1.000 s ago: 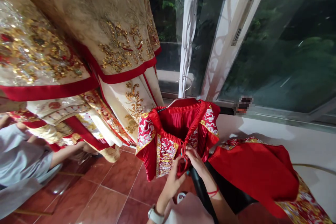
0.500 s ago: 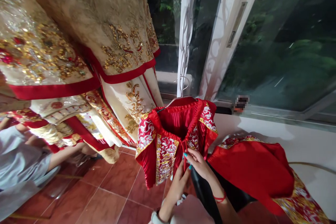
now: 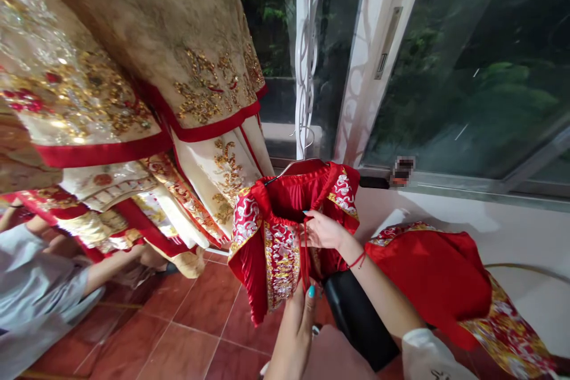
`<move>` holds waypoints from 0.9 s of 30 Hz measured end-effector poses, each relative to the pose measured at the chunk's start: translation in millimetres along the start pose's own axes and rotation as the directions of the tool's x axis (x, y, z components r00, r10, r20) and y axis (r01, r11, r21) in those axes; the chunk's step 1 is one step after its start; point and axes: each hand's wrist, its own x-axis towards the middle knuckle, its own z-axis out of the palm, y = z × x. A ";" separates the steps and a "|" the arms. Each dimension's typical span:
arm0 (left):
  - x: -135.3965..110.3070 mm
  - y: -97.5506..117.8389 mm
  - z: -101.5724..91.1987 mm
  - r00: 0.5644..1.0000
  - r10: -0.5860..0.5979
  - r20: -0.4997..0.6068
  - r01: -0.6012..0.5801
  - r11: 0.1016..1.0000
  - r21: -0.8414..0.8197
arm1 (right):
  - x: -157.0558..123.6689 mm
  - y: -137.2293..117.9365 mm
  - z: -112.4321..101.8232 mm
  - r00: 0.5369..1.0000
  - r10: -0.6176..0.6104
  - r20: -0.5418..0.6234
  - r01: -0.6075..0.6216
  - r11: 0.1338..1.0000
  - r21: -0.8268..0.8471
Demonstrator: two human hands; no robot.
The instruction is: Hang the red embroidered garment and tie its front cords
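Note:
A red pleated skirt (image 3: 249, 261) with silver and gold embroidered panels hangs by its gathered waistband from a thin wire hanger (image 3: 291, 167). Red drawstring (image 3: 304, 264) ends dangle from the front of the waistband. My right hand (image 3: 325, 230) is closed on the drawstring close to the waistband, fingers bent against the cloth. Lower down, my left hand (image 3: 300, 314) has its thumb pressed against the fingers around the lower part of the cord; its fingertips are partly hidden.
Cream, gold-sequined garments (image 3: 200, 89) with red hems hang at left. A red embroidered cloth (image 3: 431, 279) lies at right, beside a black padded seat (image 3: 356, 314). A person in grey clothing (image 3: 40, 273) sits at far left. Glass windows (image 3: 445, 83) stand behind.
My right hand has moved up to the waistband, and my left hand has dropped lower along the drawstring, so the hands are farther apart. The view has shifted slightly.

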 end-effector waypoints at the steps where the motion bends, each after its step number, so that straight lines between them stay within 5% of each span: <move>1: -3.7 3.7 -2.4 1.000 0.003 0.015 -0.003 1.000 0.003 | -1.0 -7.7 1.6 1.000 0.011 -0.003 -0.011 1.000 0.020; 7: -30.4 8.6 -15.4 0.965 0.019 0.261 -0.064 0.984 0.167 | -20.9 -52.4 22.8 0.995 -0.096 -0.040 0.099 0.992 0.082; 12: -38.1 -1.9 -24.4 0.936 -0.036 0.350 -0.083 0.944 0.320 | -22.3 -40.1 31.9 0.982 -0.186 -0.033 0.187 0.982 0.025; 16: -24.5 -10.8 -27.2 0.947 -0.082 0.310 -0.081 0.876 0.476 | -22.7 -27.5 25.9 0.958 -0.267 -0.105 0.242 0.948 -0.209; 19: -17.5 -14.1 -22.9 0.954 -0.074 0.292 -0.083 0.867 0.491 | -32.0 -43.6 30.6 0.945 -0.323 -0.053 0.298 0.915 -0.273; 23: -29.2 -16.7 -16.7 0.954 -0.077 0.291 -0.082 0.862 0.500 | -30.6 -72.2 43.7 0.940 -0.339 -0.032 0.323 0.917 -0.236; 27: -42.9 -15.3 -24.8 0.965 -0.052 0.257 -0.089 0.856 0.509 | -15.9 -66.6 36.7 0.913 -0.401 -0.071 0.359 0.874 -0.327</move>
